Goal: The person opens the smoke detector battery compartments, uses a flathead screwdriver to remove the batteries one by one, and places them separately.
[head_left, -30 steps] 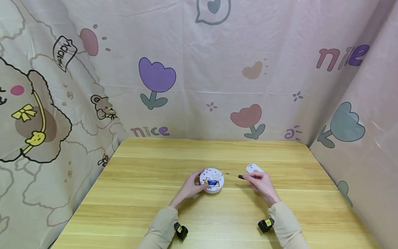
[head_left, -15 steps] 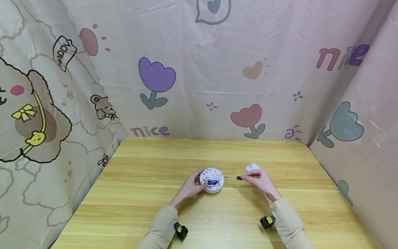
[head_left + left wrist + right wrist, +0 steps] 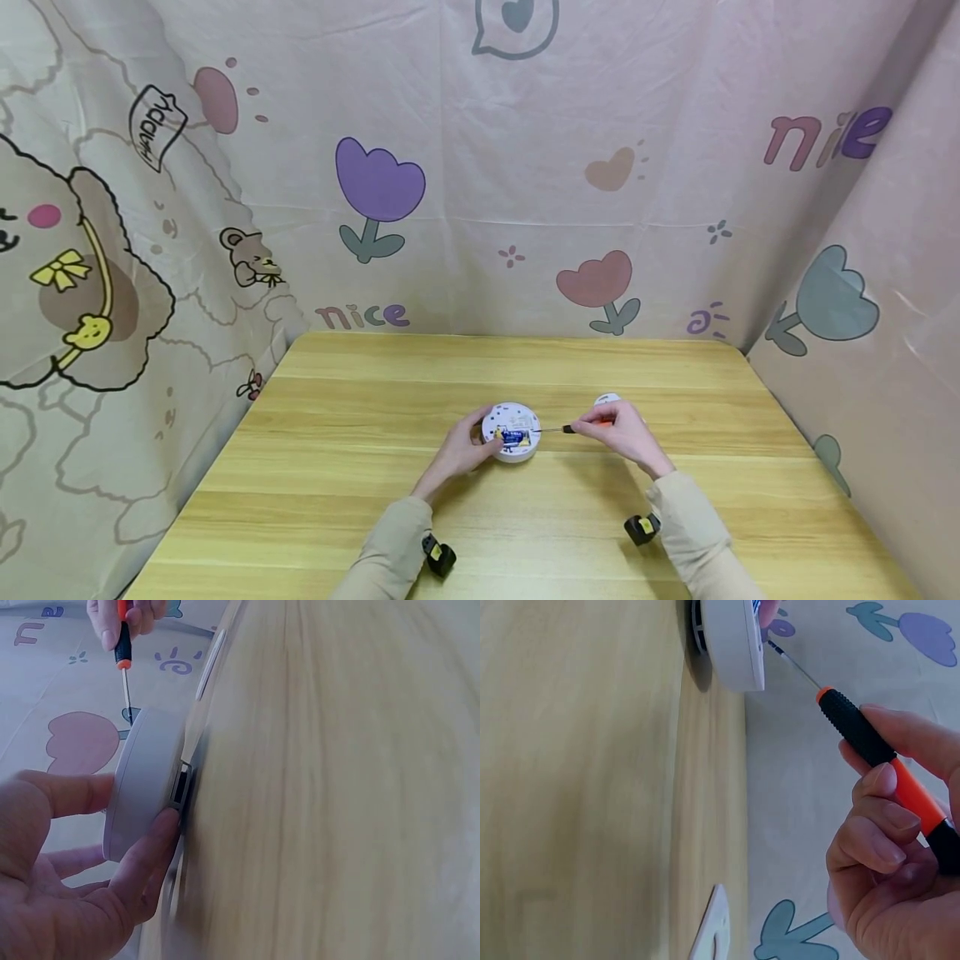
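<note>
Perhaps the screwdriver (image 3: 855, 727) pinched by the right hand (image 3: 627, 433) could skid across the round white battery device (image 3: 147, 780) should the left hand (image 3: 457, 450), gripping its side, loosen.

The right-wrist view's top edge crops the white disc (image 3: 731, 646).

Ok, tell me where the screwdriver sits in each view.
Head: screwdriver right of centre, below mid-height.
Left wrist: screwdriver at top, left of centre.
Right wrist: screwdriver in right half, slanting down to right edge.
Shared landmark: white disc by its tip in all three.
</note>
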A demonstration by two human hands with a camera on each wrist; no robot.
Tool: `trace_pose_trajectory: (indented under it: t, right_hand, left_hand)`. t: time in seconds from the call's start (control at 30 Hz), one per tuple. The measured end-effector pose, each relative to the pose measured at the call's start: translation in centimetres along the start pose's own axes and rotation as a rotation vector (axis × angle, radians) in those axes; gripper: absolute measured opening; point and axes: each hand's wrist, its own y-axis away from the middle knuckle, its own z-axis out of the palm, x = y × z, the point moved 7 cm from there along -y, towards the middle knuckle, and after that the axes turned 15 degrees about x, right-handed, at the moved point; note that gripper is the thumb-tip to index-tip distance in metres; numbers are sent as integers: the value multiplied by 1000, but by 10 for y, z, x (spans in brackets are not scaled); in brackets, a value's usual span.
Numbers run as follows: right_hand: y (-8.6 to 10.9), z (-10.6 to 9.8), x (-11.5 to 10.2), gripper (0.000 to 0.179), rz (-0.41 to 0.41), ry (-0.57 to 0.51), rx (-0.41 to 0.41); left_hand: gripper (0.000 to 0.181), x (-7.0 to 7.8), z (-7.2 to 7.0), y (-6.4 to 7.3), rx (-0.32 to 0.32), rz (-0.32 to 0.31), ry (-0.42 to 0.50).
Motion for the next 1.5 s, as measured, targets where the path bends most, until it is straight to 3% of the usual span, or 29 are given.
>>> trace_pose_trajectory:
  t: [0.23,0.5,0.93,1.5]
  right_hand:
    - [-3,1,-13,13,-118,139,54]
    - [-3,9,-30,9,-190,165,6]
    - [0,20,-56,8,-336,340,-6]
    - [-4,22,-77,13,-365,421,19]
  left_hand:
    - [65,2,-1,-1,24,3,28]
    - [65,3,-1,-1,26,2,23]
    - [64,3,0,0,30,-17,26]
    - [63,5,1,0,27,-8,17]
